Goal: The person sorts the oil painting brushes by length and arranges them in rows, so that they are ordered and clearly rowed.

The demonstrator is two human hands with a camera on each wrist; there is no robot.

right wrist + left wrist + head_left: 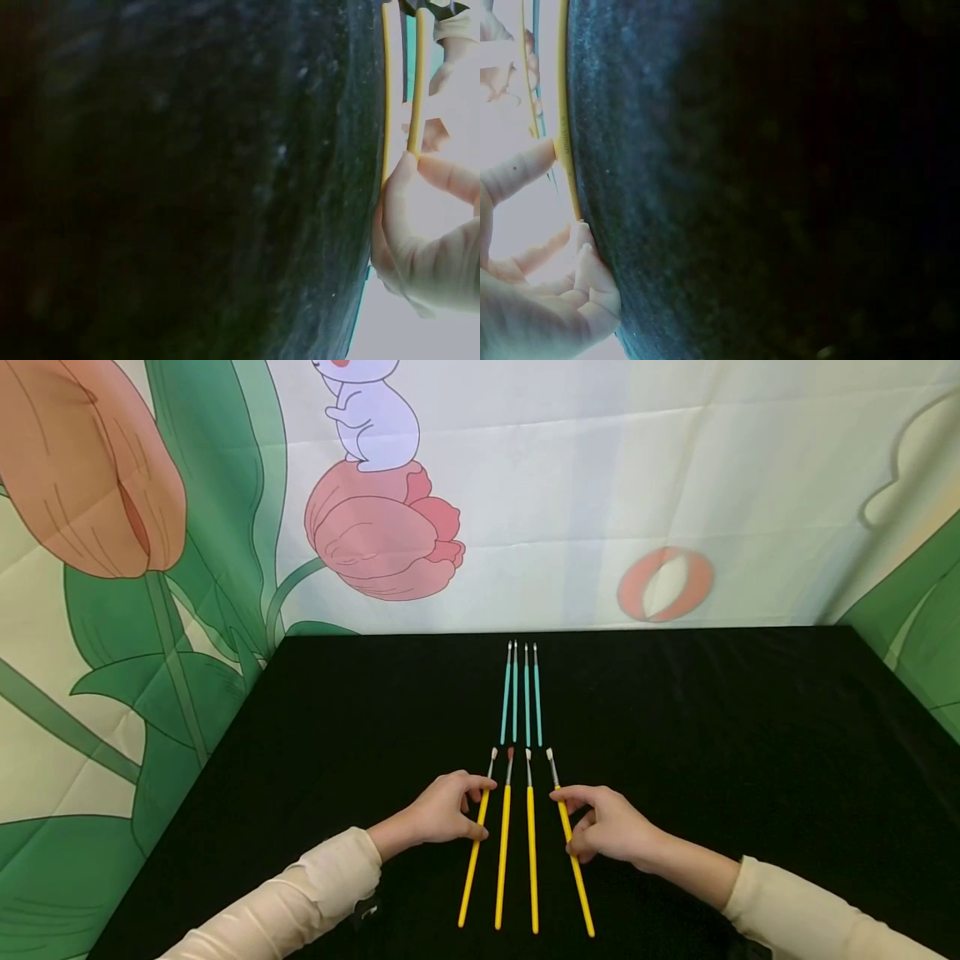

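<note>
Several yellow-handled paintbrushes lie side by side on the black cloth, bristles pointing away from me. At the left end, my left hand (442,810) holds the outer yellow paintbrush (469,878), fingertips near its ferrule and thumb lower on the handle. My right hand (611,827) grips the rightmost yellow paintbrush (582,893) in a similar way. In the right wrist view, thumb and finger meet at a yellow handle (419,82). Between the hands lie a yellow paintbrush with reddish bristles (503,852) and another with pale bristles (532,860).
Beyond the yellow row, several thin teal paintbrushes (527,702) lie close together, tips toward the back edge. Black cloth (720,718) covers the table. Behind it hangs a printed backdrop (555,493) with flowers and a white animal.
</note>
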